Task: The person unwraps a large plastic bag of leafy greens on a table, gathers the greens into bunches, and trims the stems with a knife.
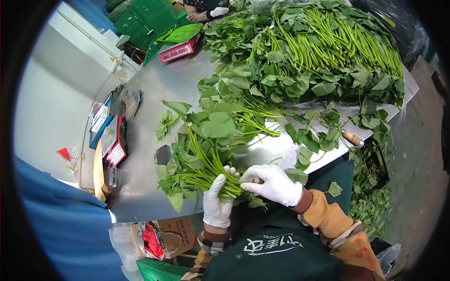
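My left hand (218,202), in a white glove, is wrapped round the stem ends of a bunch of leafy greens (206,161), whose leaves point away from me over the metal table. My right hand (273,184), also gloved in white, is at the cut ends of the stems with its fingers pinched together; what lies between the fingertips is too small to name. Beyond my hands, more loose greens (255,114) lie beside a crumpled clear plastic sheet (272,151). A large pile of greens (328,42) covers the far right of the table.
A red scale (177,52) with a green tray stands at the back, near another person's gloved hand (219,11). Another scale (116,152) is at the left. A wooden-handled tool (352,138) lies at the right edge, above a crate (380,164) of leaves. A phone (163,155) lies left of the bunch.
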A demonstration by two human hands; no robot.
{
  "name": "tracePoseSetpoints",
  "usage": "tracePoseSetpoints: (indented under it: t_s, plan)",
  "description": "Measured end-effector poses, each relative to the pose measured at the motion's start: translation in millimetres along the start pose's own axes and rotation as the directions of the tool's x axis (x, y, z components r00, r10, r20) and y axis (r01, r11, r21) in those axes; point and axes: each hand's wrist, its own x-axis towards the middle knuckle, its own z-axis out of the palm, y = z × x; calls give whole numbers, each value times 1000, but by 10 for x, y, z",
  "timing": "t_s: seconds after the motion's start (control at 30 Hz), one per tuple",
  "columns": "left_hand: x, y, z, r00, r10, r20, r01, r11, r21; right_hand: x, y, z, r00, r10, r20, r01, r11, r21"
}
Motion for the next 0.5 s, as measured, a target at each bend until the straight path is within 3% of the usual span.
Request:
tracePoseSetpoints:
  t_s: [0.07,0.17,0.2,0.23,0.27,0.33,0.4,0.5]
  plan:
    - [-1,63,-41,998,47,35,-47,999,-2,52,-30,-63,990,88,107,-98,991,87]
    - [5,251,4,981,168,97,-157,982,-107,73,16,-181,999,45,22,-48,981,189]
    - [49,323,-52,973,231,23,-227,967,-113,119,141,-220,999,39,33,-43,993,114]
    - [73,389,-102,960,279,-20,-279,954,-113,135,218,-346,994,95,45,-82,968,-239]
    - [86,446,-133,944,323,-59,-328,938,-109,208,166,-505,988,150,34,-106,821,-561]
    - [60,486,-145,933,359,-34,-361,930,-72,374,580,-526,955,49,-293,-231,743,-629]
    - [33,480,-153,940,341,-7,-341,938,-59,560,794,-590,875,-237,-422,-137,715,-685]
    - [13,396,-166,968,251,-4,-251,964,-90,665,969,-576,930,-222,-293,-130,547,-827]
